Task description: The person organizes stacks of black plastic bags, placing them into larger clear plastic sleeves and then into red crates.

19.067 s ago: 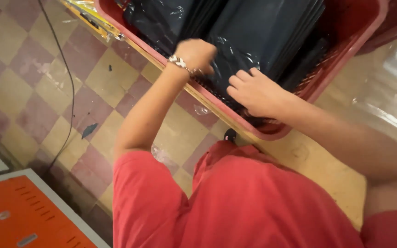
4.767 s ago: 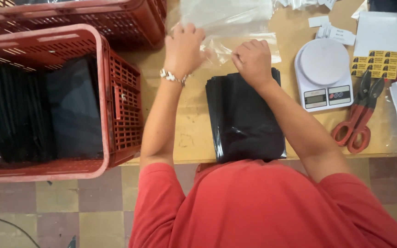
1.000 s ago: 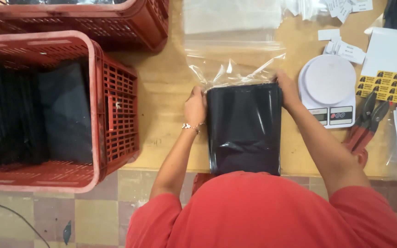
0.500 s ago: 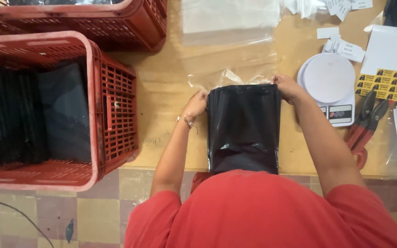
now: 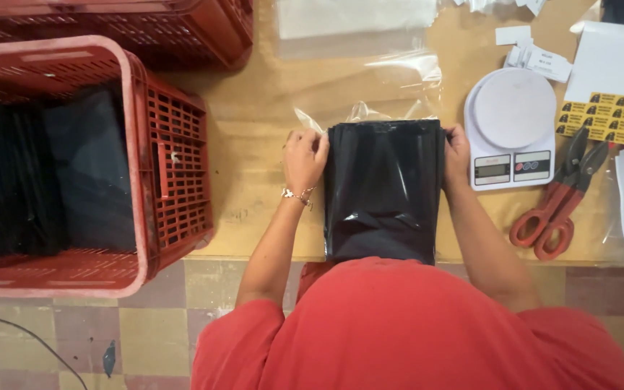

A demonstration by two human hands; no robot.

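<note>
hands pinching a black packet on the bench

head view: i see my left hand (image 5: pixel 305 157) closed on the upper left corner of a flat black packet (image 5: pixel 384 189), and my right hand (image 5: pixel 456 153) gripping its upper right corner. the packet lies near the front edge of a tan table (image 5: pixel 254 108), partly in a clear plastic bag (image 5: pixel 370 112). a white kitchen scale (image 5: pixel 512 130) sits just right of my right hand, red-handled scissors (image 5: pixel 554 202) beyond it. a red crate (image 5: pixel 167 173) of dark packets stands to the left.
</note>
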